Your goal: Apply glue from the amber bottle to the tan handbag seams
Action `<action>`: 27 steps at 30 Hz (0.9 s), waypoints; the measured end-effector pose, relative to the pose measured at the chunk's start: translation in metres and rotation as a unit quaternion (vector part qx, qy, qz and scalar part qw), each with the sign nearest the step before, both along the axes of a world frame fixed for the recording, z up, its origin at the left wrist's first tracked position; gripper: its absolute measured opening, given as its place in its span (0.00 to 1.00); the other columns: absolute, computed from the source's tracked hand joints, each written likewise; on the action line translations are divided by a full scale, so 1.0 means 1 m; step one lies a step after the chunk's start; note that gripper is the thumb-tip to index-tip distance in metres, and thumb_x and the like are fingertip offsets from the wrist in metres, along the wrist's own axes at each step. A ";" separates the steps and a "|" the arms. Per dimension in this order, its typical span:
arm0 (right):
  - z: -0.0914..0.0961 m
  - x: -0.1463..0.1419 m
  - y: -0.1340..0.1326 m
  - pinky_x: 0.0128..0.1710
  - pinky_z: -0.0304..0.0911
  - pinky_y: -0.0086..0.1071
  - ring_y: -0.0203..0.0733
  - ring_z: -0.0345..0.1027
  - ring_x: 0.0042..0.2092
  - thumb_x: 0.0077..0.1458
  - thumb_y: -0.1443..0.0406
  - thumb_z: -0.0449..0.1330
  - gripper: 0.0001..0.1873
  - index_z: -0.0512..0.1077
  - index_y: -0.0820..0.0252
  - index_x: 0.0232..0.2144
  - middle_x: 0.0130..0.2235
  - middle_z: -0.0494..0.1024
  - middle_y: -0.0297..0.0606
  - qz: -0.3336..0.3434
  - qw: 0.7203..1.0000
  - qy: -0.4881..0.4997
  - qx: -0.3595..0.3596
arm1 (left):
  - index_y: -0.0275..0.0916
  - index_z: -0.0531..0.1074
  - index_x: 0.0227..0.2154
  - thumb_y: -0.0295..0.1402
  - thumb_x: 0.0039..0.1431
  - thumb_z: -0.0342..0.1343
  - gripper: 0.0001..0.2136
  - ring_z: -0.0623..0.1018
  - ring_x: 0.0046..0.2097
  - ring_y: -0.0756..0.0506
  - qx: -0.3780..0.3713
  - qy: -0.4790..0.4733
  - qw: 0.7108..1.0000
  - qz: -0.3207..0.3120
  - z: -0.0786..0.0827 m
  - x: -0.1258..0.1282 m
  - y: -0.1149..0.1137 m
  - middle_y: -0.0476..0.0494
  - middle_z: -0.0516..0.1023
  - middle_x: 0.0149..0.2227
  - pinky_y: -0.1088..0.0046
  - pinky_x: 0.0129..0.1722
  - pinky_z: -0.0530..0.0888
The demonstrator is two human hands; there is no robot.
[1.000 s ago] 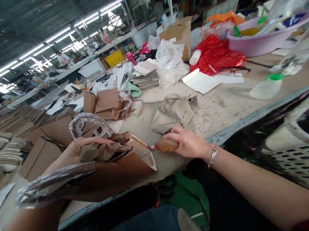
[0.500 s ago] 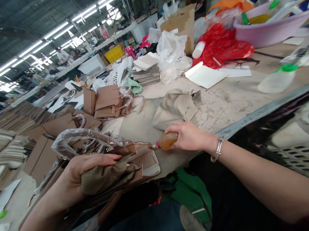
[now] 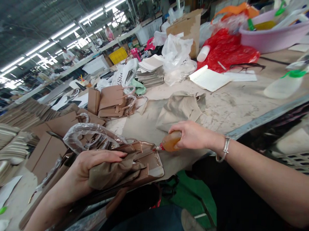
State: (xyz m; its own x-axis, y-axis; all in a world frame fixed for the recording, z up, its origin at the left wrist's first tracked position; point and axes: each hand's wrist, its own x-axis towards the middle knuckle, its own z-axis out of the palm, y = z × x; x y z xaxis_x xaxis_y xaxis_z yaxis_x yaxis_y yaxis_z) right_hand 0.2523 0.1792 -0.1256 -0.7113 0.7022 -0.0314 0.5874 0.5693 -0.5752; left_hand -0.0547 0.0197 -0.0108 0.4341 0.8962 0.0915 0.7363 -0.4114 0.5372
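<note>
1. We hold a brown handbag [image 3: 141, 161] at the near edge of the worktable [image 3: 239, 103], its handles wrapped in clear plastic film [image 3: 90, 134].
2. Our left hand [image 3: 88, 170] is curled closed around a wad of tan cloth [image 3: 111, 174], thumb on top, pressing it against the bag's upper side.
3. Our right hand [image 3: 192, 135] is closed around one small amber squeeze bottle [image 3: 170, 143]; its red nozzle points at the bag's end and looks to be touching or just short of it, we cannot tell which. A silver bracelet [image 3: 223, 149] sits on that wrist.
4. Just beyond the right hand lies one crumpled beige cloth bag [image 3: 179, 108].
5. Farther back stands one more brown handbag [image 3: 112, 100], also with wrapped handles; flat brown pieces [image 3: 53, 137] lie to its left, too overlapped to count.
6. One stack of grey-white sheets [image 3: 150, 73] sits near a white plastic bag [image 3: 177, 57].
7. On the right we count one open notebook [image 3: 210, 80], one pair of glasses [image 3: 245, 67], one red plastic bag [image 3: 226, 52], one lilac basin [image 3: 277, 36], one cardboard box [image 3: 187, 28] and one clear bottle with a green cap [image 3: 283, 86].
</note>
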 end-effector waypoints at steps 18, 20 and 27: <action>-0.008 0.013 -0.004 0.36 0.65 0.33 0.44 0.73 0.38 0.40 0.64 0.71 0.21 0.80 0.55 0.41 0.39 0.81 0.35 -0.059 0.995 0.019 -0.077 | 0.49 0.76 0.50 0.28 0.58 0.62 0.17 0.83 0.49 0.46 -0.012 0.001 0.999 -0.039 0.003 -0.001 0.000 0.45 0.84 0.50 0.79 0.49 0.76; -0.011 0.014 -0.004 0.38 0.66 0.33 0.45 0.73 0.39 0.39 0.64 0.71 0.22 0.80 0.55 0.42 0.40 0.80 0.36 -0.030 0.996 0.024 -0.077 | 0.50 0.76 0.49 0.28 0.58 0.62 0.17 0.84 0.48 0.46 -0.006 -0.005 0.999 -0.031 0.004 0.001 0.001 0.46 0.84 0.50 0.79 0.48 0.77; -0.012 0.016 0.003 0.37 0.66 0.33 0.44 0.73 0.39 0.41 0.63 0.71 0.22 0.79 0.53 0.43 0.41 0.81 0.33 -0.048 0.993 0.066 -0.082 | 0.50 0.77 0.47 0.28 0.55 0.63 0.17 0.85 0.44 0.47 0.021 -0.005 0.999 -0.023 0.006 0.007 0.008 0.47 0.85 0.46 0.80 0.45 0.78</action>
